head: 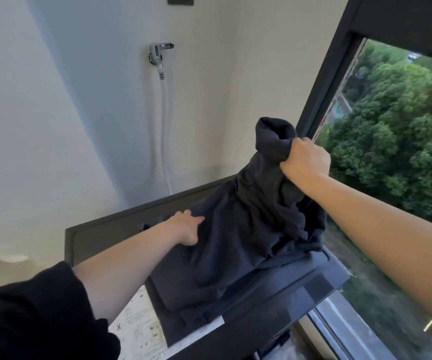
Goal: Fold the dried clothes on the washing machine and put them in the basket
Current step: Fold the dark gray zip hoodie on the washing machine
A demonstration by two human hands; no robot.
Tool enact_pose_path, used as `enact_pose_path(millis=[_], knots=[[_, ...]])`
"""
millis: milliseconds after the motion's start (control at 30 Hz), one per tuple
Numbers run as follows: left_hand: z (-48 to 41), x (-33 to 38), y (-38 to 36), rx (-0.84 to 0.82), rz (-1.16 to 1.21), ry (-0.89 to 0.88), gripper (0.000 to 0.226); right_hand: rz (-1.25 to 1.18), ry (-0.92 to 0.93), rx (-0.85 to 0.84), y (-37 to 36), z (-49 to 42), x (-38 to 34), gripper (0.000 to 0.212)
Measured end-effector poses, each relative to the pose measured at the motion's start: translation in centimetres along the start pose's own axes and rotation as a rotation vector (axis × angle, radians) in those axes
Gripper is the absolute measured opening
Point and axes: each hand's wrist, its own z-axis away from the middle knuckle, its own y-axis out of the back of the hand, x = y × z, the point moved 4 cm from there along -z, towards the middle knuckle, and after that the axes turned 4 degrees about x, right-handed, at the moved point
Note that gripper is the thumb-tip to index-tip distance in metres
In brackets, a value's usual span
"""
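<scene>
I am folding a dark garment (235, 242) on the lid of the washing machine (98, 237). My left hand (187, 227) is lying on the near-left part of the cloth, its fingers (183, 215) straight and spread, pressing the fabric down against the lid. My right hand (304, 159) is clenching a thick bunch of the same garment and holding it raised well above the lid, toward the window (391, 120). A rolled end of cloth is standing up out of the fist. The lower part of the garment is lying flat, its near edge reaching the printed label sheet (137, 326) at the front of the machine. The basket is not showing in this view.

Procedure, as I judge it: I am using the left palm as anchor and fold line. The raised end should travel over and down toward that hand, taut, so that no slack bunches beneath. The fist should release only once the layer is lying flat.

Materials: the garment is looking like a soft, matte, mid-weight knit, charcoal to navy, draping in deep loose creases. It should slide little on itself. The lid is appearing dark, smooth and hard, with a raised rim.
</scene>
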Motion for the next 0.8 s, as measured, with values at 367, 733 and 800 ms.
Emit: enact_pose_path(millis=[367,733,800], knots=[[4.9,-9.2,-1.6,0.261,0.079,0.328,0.074,-0.025,0.299,-0.016,3.5,8.2,-11.6,0.025],[6.0,-12.4,-5.3,0.186,1.126,0.378,0.021,-0.276,0.466,-0.350,2.4,17.1,-18.2,0.027],[6.4,-13.4,-5.5,0.210,1.380,0.478,0.021,-0.392,0.457,-0.558,1.2,18.8,-18.4,0.027]])
